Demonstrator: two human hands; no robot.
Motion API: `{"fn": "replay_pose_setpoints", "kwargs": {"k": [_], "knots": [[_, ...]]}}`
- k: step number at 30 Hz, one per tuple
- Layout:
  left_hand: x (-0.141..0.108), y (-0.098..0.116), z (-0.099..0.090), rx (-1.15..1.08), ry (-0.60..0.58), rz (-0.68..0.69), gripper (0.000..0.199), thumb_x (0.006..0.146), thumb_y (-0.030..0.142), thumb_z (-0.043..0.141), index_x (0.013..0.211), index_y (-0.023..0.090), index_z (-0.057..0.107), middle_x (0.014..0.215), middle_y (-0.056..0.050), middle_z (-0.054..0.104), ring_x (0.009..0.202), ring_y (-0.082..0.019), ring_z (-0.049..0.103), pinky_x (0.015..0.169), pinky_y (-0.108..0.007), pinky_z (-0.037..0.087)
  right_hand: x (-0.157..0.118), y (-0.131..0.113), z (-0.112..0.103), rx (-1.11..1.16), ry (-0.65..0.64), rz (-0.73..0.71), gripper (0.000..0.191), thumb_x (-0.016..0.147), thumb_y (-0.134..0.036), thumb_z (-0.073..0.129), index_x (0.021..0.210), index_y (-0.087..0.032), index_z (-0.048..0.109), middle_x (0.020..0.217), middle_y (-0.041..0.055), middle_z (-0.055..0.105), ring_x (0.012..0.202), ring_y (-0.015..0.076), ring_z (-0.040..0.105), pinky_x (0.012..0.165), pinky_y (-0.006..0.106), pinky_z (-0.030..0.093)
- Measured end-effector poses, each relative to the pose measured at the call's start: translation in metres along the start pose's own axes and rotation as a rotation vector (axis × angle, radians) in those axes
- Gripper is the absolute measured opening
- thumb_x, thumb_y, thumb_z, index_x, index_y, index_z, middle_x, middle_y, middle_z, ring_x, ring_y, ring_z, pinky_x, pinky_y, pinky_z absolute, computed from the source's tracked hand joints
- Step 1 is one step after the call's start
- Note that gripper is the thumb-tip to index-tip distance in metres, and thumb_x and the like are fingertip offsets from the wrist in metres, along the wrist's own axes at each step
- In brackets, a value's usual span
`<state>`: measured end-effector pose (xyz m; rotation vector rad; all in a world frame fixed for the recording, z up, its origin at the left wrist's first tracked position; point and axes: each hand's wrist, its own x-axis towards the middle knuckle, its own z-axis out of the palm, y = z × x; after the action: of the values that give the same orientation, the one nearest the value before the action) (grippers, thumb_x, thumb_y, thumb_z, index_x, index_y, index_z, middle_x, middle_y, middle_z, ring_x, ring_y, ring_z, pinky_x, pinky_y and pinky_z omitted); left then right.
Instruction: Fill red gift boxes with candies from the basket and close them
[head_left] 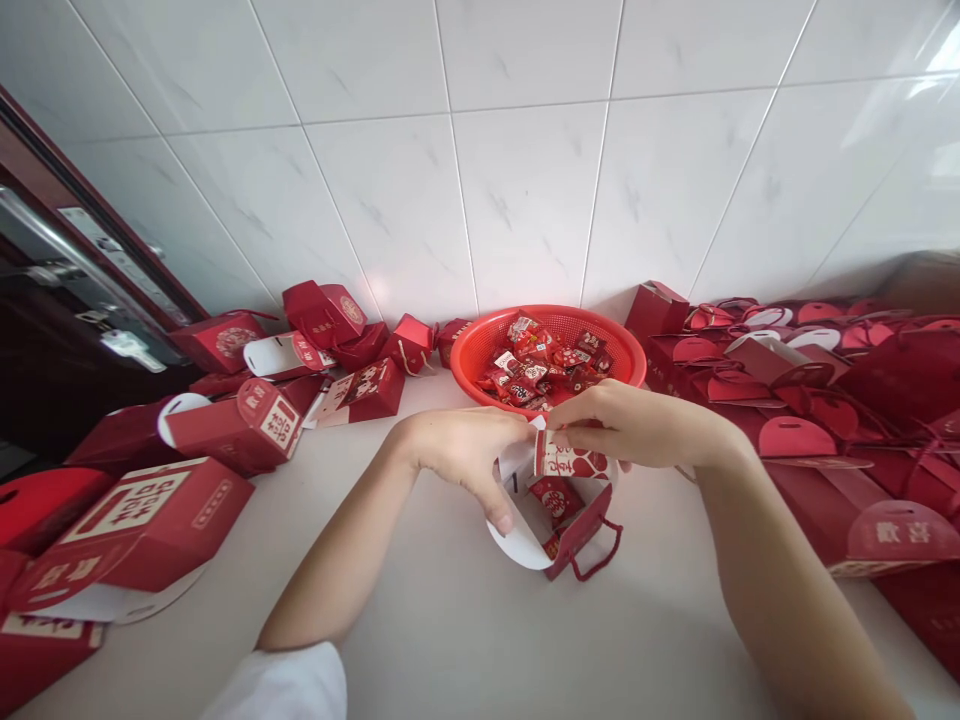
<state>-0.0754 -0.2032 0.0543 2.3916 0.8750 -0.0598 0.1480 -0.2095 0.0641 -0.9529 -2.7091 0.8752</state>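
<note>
A red paper gift box [592, 525] with a white inside stands open on the table in front of me, its red cord handle [600, 560] hanging on the right side. My left hand [476, 455] grips the box's left side, with the thumb over a white flap. In my right hand [619, 425] is a small red-and-cream packet [568, 460], pinched over the box opening. A red wrapped candy [556, 498] lies inside the box. Just behind my hands sits an orange-red plastic basket [469, 365] holding several red candy packets [532, 365].
Red gift boxes [142, 530] spread along the left of the white table [420, 620]. Many more boxes [825, 430] are piled on the right. A tiled wall [525, 200] closes off the back. A door with keys [131, 345] stands at the far left.
</note>
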Motion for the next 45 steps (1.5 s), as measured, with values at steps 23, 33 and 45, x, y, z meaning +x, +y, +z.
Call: {"fn": "replay_pose_setpoints", "kwargs": {"k": [23, 33, 45], "knots": [[0.003, 0.002, 0.003, -0.158, 0.151, -0.018, 0.045, 0.077, 0.056, 0.074, 0.105, 0.021, 0.067, 0.114, -0.004, 0.065, 0.111, -0.025, 0.059, 0.085, -0.030, 0.048, 0.036, -0.011, 0.032, 0.759, 0.793, -0.136, 0.027, 0.094, -0.048, 0.058, 0.096, -0.021, 0.058, 0.084, 0.0049, 0.071, 0.072, 0.0203, 0.072, 0.064, 0.034, 0.061], [0.005, 0.013, -0.001, -0.458, 0.496, 0.091, 0.048, 0.092, 0.049, 0.060, 0.060, 0.017, 0.047, 0.065, 0.002, 0.042, 0.063, -0.011, 0.042, 0.059, -0.028, 0.040, 0.030, -0.012, 0.025, 0.600, 1.032, -0.163, 0.035, 0.094, -0.056, 0.057, 0.091, -0.022, 0.062, 0.090, 0.0063, 0.069, 0.087, 0.0203, 0.068, 0.074, 0.032, 0.056], [-0.002, 0.009, 0.001, -0.055, 0.300, -0.106, 0.032, 0.087, 0.051, 0.065, 0.097, 0.023, 0.076, 0.100, -0.005, 0.063, 0.095, -0.021, 0.059, 0.079, -0.029, 0.048, 0.001, 0.003, -0.003, 0.235, 0.726, -0.034, 0.026, 0.088, -0.039, 0.066, 0.075, -0.017, 0.069, 0.071, 0.0021, 0.065, 0.064, 0.0131, 0.054, 0.057, 0.026, 0.041]]}}
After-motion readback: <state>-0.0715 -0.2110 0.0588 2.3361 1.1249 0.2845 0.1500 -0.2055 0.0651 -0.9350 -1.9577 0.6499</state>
